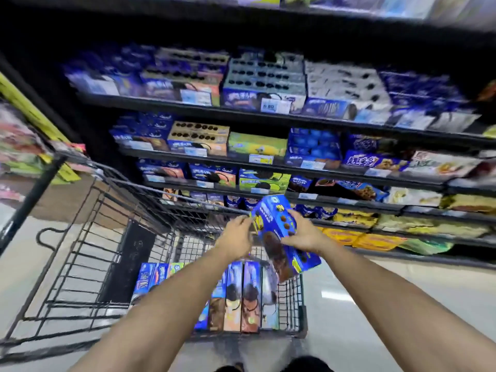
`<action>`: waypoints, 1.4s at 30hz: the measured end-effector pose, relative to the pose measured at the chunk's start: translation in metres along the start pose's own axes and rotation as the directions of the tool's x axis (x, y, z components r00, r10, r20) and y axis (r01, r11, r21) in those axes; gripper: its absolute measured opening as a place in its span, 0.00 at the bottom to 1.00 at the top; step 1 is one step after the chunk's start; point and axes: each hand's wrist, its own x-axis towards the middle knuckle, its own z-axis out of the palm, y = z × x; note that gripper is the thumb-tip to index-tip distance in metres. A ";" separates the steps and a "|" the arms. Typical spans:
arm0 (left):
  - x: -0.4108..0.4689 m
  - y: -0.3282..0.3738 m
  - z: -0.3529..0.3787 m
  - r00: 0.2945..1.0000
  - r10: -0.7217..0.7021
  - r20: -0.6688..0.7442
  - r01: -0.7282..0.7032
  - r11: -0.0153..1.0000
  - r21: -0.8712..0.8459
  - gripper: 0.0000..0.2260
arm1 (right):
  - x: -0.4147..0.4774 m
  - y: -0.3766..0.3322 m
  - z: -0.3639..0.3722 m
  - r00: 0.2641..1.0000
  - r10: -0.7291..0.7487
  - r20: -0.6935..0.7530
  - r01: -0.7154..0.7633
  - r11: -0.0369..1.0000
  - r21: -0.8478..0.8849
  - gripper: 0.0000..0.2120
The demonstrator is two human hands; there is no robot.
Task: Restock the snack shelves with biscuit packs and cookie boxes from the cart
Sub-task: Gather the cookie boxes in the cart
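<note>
Though its print blurs, left hand and right hand grip one blue cookie box.

Left hand, right hand outstretched, fingers around cookie box

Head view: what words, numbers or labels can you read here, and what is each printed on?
"6.80": price tag on the upper shelf edge; the decimal point is unclear.
"趣多多", probably: blue pack one shelf lower; blurred, so not certain.
Blue box being held: print too blurred to read.
Cart boxes: lettering too blurred to read.
Other shelf tags: unreadable.
</note>
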 end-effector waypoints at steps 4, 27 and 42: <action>0.009 0.038 -0.082 0.987 0.076 -0.145 -0.076 0.997 0.005 0.35 | -0.024 -0.045 -0.071 0.988 -0.154 0.003 0.152 0.969 -0.195 0.46; -0.034 0.240 -0.381 0.866 0.331 -0.374 -0.384 0.920 -0.074 0.27 | -0.189 -0.182 -0.383 0.833 -0.552 -0.027 0.463 0.723 -0.513 0.43; -0.075 0.382 -0.492 0.595 0.448 -0.668 -0.604 0.797 -0.004 0.37 | -0.314 -0.239 -0.524 0.471 -0.853 -0.225 0.557 0.485 -0.674 0.32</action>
